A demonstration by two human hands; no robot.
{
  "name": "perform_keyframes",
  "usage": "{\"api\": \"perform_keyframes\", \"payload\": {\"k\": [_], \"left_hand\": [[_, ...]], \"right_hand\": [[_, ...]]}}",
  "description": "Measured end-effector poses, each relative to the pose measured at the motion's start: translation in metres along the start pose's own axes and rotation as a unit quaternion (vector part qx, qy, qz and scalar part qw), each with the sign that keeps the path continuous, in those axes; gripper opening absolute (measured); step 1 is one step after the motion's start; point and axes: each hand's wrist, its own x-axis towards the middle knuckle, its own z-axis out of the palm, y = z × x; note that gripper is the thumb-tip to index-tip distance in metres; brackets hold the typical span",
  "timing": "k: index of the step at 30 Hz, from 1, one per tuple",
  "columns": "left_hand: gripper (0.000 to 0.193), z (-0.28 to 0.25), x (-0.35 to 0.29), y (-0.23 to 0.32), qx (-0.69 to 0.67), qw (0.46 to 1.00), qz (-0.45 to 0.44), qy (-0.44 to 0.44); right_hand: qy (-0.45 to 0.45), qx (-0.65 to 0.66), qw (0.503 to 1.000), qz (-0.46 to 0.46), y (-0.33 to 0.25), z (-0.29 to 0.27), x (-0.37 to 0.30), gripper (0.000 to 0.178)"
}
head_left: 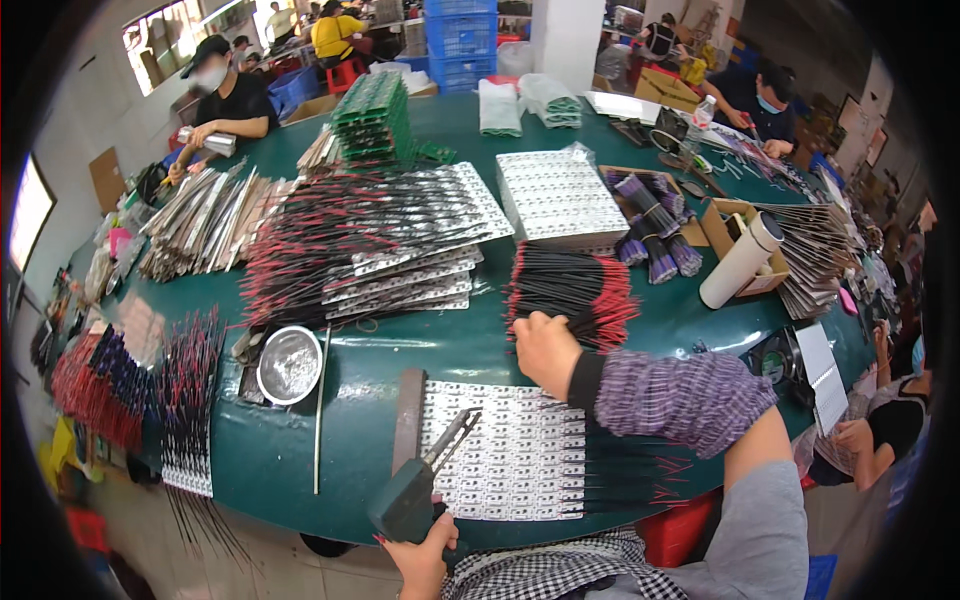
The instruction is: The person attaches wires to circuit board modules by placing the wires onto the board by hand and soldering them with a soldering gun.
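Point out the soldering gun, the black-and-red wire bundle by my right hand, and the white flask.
Soldering gun [404, 497]: head view, on its green body.
Wire bundle [556, 284]: head view, on its black stretch.
White flask [738, 266]: head view, on its side.

Holds the right hand [548, 352] just off centre, toward five o'clock, with its back upward, bent knuckles and fingers aimed between eleven and twelve. Extends the right forearm [690, 402] out toward four, with a marked bend at the elbow [755, 445] and the upper arm [755, 530] between four and five. Curls the left hand [427, 553] low, just past six, in a grip, partly hidden.
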Motion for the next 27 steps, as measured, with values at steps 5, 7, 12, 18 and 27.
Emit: {"api": "perform_keyframes", "payload": {"k": [5,7,12,18,27], "left_hand": [[0.054,-0.017,0.015,0.002,-0.131,0.988,-0.068,-0.055],[0.054,-0.017,0.020,0.002,-0.118,0.987,-0.077,-0.074],[0.054,-0.001,0.020,0.002,-0.058,0.993,-0.043,-0.099],[0.056,0.003,0.007,-0.009,0.065,0.994,-0.030,-0.087],[0.044,-0.007,0.000,-0.034,0.253,0.958,0.050,-0.122]], "right_hand": [[0.070,0.380,0.921,0.039,0.018,-0.039,-0.040,0.010],[0.079,0.467,0.878,0.073,0.008,-0.040,-0.056,0.010],[0.089,0.615,0.762,0.182,-0.021,-0.019,-0.075,0.015],[0.090,0.648,0.727,0.207,-0.043,0.006,-0.083,0.016],[0.110,0.641,0.729,0.215,-0.051,0.015,-0.087,0.015]]}}
